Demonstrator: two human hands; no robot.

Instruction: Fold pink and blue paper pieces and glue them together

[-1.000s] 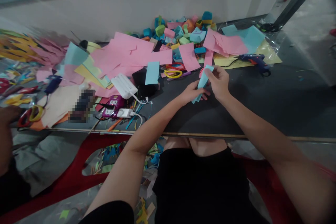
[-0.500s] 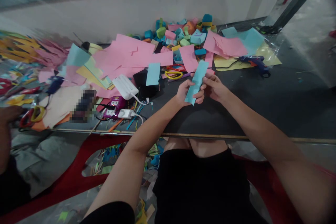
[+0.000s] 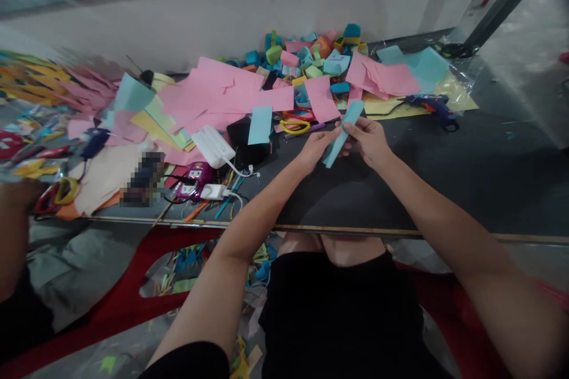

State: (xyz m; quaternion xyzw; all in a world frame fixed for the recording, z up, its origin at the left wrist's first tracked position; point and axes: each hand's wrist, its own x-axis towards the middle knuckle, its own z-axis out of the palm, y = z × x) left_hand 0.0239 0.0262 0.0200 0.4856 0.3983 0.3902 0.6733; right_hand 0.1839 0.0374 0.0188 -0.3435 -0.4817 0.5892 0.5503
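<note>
A narrow folded strip of light blue paper [image 3: 336, 147] is held slantwise above the dark table, between both hands. My left hand [image 3: 318, 150] is closed on its lower left side. My right hand [image 3: 367, 137] pinches the strip from the right, its thumb on the paper's face and the other fingers partly hidden behind. Just beyond the hands lie scissors with red and yellow handles [image 3: 295, 126] and a pink paper piece [image 3: 322, 98]. To the left, a flat light blue paper piece [image 3: 260, 125] rests partly over a black object.
Pink sheets [image 3: 222, 86] and a heap of small coloured paper shapes [image 3: 306, 56] lie along the wall. A blue glue gun [image 3: 430, 106] is at the right. A white power bank [image 3: 212, 146] and purple power strip [image 3: 195, 180] sit left. Another person's hand [image 3: 26, 195] is at far left.
The blue paper now looks narrower, folded lengthwise. My right hand has shifted slightly right, its thumb now on the strip. The other person's hand at far left has moved slightly.
</note>
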